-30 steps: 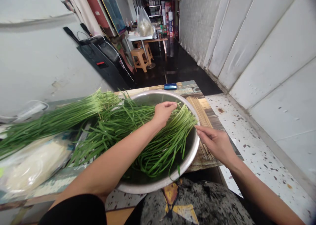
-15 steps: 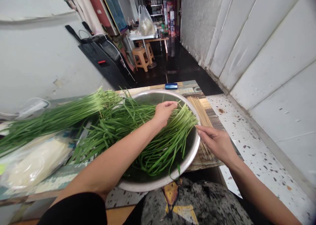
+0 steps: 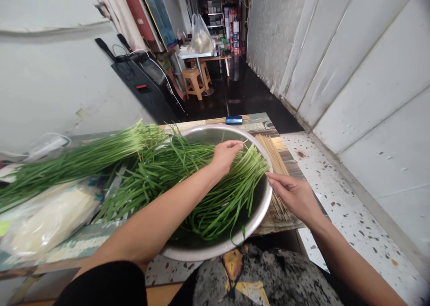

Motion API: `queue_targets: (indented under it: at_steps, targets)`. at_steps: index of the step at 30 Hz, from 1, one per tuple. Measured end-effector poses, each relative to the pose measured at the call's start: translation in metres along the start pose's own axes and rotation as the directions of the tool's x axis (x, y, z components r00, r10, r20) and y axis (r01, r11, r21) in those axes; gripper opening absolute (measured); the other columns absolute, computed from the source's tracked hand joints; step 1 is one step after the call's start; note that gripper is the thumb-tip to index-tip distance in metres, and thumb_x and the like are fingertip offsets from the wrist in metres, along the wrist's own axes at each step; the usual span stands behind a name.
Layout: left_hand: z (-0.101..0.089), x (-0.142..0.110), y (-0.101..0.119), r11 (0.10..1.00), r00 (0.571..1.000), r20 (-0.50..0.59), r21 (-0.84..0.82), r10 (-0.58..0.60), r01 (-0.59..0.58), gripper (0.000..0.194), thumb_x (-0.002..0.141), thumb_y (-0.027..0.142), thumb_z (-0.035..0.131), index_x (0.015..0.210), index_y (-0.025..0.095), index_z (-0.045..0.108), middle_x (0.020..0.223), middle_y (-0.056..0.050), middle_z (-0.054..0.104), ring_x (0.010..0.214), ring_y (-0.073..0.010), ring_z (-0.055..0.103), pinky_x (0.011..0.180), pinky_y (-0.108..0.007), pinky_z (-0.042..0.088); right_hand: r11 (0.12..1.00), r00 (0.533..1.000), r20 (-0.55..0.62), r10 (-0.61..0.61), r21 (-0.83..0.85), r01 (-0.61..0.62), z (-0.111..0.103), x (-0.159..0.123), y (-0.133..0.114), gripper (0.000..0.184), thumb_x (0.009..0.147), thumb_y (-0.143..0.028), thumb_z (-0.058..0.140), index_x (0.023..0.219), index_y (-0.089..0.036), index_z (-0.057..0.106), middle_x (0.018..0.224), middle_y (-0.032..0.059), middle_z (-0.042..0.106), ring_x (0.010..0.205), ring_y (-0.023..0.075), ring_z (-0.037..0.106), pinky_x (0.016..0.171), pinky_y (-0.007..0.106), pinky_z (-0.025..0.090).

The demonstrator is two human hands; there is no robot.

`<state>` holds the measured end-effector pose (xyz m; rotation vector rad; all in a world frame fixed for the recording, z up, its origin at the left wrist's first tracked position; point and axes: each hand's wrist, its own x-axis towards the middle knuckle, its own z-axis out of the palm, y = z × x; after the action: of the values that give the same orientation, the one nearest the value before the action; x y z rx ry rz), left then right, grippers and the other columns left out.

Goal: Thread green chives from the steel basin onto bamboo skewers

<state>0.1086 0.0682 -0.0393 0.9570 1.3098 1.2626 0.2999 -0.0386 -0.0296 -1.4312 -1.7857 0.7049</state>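
Long green garlic chives (image 3: 215, 207) lie heaped in a wide metal basin (image 3: 267, 203), their pale stem ends gathered at its right side. My left hand (image 3: 227, 156) reaches over the heap, thumb and fingers pinched at the upper stem ends, closed on a chive stem. At the basin's right rim, my right hand (image 3: 292, 194) is closed in a pinch by the lower stem ends. A thin tan tip, looking like a bamboo skewer's end, shows at its fingertips; the rest is hidden among the stems. Several bamboo skewers (image 3: 273, 156) lie right of the basin, partly under my right hand.
Another chive bundle (image 3: 83, 156) lies left of the basin, behind a clear plastic bag (image 3: 53, 221) with something pale inside. A blue box-like object (image 3: 234, 120) sits at the table's far edge. Beyond are stools (image 3: 194, 83) and a small table (image 3: 188, 54); a white wall stands right.
The view has shifted slightly. Both hands keep nearly the same pinched positions at the stem ends, and the chives look unchanged.
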Motion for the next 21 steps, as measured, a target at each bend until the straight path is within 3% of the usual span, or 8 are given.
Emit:
queue_targets:
  at_steps: [10,21]
  targets:
    - [-0.0012,0.0027,-0.0035,1.000,1.000,-0.001,-0.022,-0.002,0.002,0.021,0.059,0.021,0.069,0.078,0.013,0.070,0.073,-0.004,0.066,0.060,-0.0092,0.049,0.067,-0.025,0.040,1.000,1.000,0.008,-0.005,-0.017,0.005,-0.0010,0.0019,-0.0002,0.026,0.083,-0.032,0.055,0.100,-0.022,0.072,0.097,0.0003,0.071,0.086,0.0163,0.069,0.077,0.027,0.057]
    - [-0.0007,0.0018,-0.0033,1.000,1.000,-0.003,-0.006,-0.003,0.003,0.017,0.061,0.021,0.069,0.076,0.014,0.071,0.073,-0.004,0.066,0.063,-0.0108,0.051,0.072,-0.027,0.041,1.000,1.000,0.012,0.016,-0.014,-0.015,-0.0019,0.0017,-0.0020,0.026,0.083,-0.033,0.055,0.101,-0.023,0.071,0.097,0.0002,0.071,0.086,0.0168,0.069,0.075,0.028,0.057]
